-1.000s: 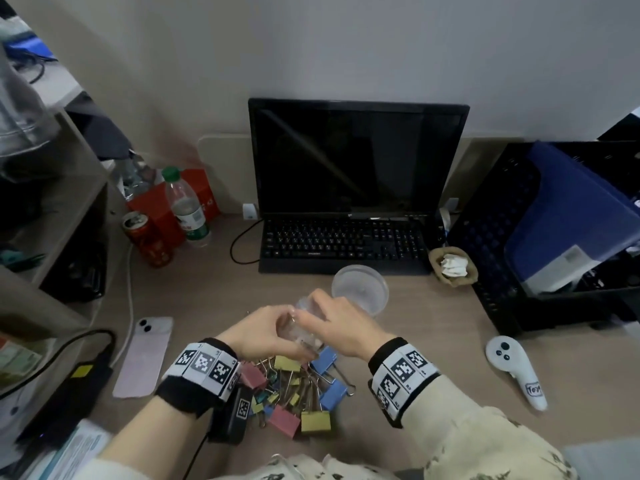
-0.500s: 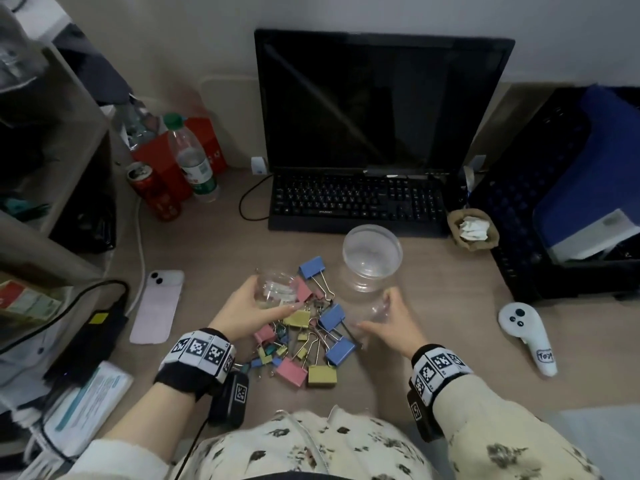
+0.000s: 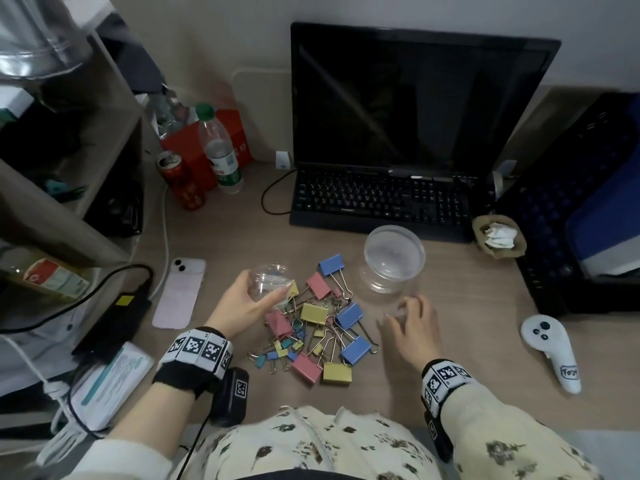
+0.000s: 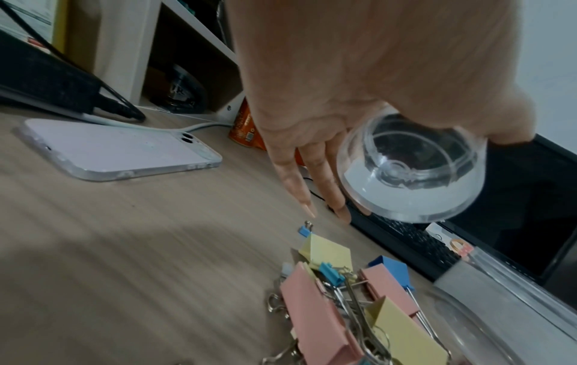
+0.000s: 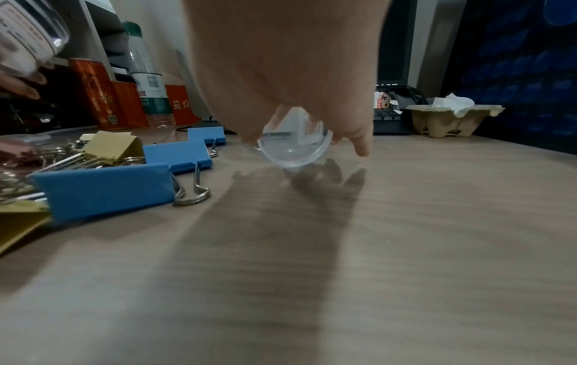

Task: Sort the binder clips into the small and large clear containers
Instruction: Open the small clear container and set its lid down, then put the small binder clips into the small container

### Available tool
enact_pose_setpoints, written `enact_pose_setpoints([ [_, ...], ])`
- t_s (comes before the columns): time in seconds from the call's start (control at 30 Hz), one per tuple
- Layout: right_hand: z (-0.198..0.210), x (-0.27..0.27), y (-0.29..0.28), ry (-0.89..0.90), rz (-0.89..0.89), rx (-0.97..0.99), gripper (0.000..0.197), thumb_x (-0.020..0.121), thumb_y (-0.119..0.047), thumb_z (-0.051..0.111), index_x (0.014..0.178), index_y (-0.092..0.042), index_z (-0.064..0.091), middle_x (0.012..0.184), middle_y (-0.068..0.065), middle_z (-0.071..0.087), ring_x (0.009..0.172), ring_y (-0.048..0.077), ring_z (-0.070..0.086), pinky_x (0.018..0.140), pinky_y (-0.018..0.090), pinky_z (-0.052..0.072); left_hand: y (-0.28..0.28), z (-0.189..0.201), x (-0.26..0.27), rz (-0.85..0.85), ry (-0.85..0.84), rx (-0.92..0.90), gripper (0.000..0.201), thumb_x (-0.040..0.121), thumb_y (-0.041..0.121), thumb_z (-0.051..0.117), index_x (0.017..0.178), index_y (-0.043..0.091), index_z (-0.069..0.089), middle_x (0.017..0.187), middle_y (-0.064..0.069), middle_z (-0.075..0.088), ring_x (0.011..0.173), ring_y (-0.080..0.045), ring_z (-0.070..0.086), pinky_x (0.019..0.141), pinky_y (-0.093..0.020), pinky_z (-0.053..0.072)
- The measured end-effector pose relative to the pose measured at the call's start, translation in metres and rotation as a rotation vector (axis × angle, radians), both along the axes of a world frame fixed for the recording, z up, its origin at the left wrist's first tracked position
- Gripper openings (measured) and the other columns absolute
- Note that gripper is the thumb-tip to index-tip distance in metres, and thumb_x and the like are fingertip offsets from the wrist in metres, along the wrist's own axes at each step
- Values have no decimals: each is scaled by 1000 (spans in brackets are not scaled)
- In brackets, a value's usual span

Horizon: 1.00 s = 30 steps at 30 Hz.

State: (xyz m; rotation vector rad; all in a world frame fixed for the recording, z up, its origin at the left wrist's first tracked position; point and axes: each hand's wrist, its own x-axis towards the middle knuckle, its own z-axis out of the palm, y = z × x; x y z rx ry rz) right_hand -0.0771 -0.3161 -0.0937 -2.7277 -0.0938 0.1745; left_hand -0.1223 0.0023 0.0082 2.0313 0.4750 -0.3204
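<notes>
A pile of pink, yellow and blue binder clips point(image 3: 318, 327), large and small, lies on the desk between my hands. My left hand point(image 3: 242, 303) grips the small clear container point(image 3: 268, 282) at the pile's left edge, lifted off the desk; in the left wrist view the container point(image 4: 412, 170) is empty and tilted. My right hand point(image 3: 412, 323) pinches a small clear lid point(image 3: 398, 310) low over the desk, right of the pile; the lid point(image 5: 296, 148) is tilted under my fingertips. The large clear container point(image 3: 394, 258) stands open and empty just beyond my right hand.
A black keyboard point(image 3: 381, 202) and monitor point(image 3: 415, 98) stand behind the containers. A pink phone point(image 3: 180, 292) lies left, a white controller point(image 3: 550, 351) right. A bottle point(image 3: 221, 157), a red can point(image 3: 180, 181), a carton piece with tissue point(image 3: 498, 237) and a black crate point(image 3: 571, 202) ring the desk.
Both hands were together on the small container above the clips. They have since parted: the left took the container left, the right carried the lid right and down beside the large container.
</notes>
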Motion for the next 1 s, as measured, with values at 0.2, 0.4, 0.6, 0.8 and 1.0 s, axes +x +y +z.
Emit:
enact_pose_setpoints([
  [0.2,2,-8,7,24,-77,0,26,87,-30,63,104,-11,57,125,16,49,115,37,47,104,49,36,10,-6,2,69,-35,-32,88,63,74,63,127,15,47,122,2,61,109,-12,59,100,-40,47],
  [0.4,4,-25,16,202,-60,-51,43,100,-39,37,141,-24,39,158,1,17,149,24,2,115,57,-6,18,-14,3,84,-63,-67,93,57,80,65,125,20,47,121,4,61,111,-12,58,101,-43,47],
  [0.6,22,-23,44,11,-3,-41,49,93,-44,43,134,-18,48,141,5,43,130,26,36,110,44,25,27,-20,6,49,-77,-29,110,51,75,71,138,16,37,133,4,52,121,-14,51,105,-41,42],
  [0.8,46,9,96,88,249,-1,42,94,-20,52,136,-21,48,134,-3,50,113,15,51,88,23,43,29,-19,9,-11,-136,15,92,62,51,81,137,21,37,128,8,51,115,-7,48,92,-22,37],
  [1.0,38,26,122,201,295,-88,48,91,-14,58,137,-22,47,135,-3,49,109,19,55,75,22,37,34,-25,13,-30,-116,0,94,60,55,82,137,24,38,127,9,54,116,-7,51,99,-28,43],
])
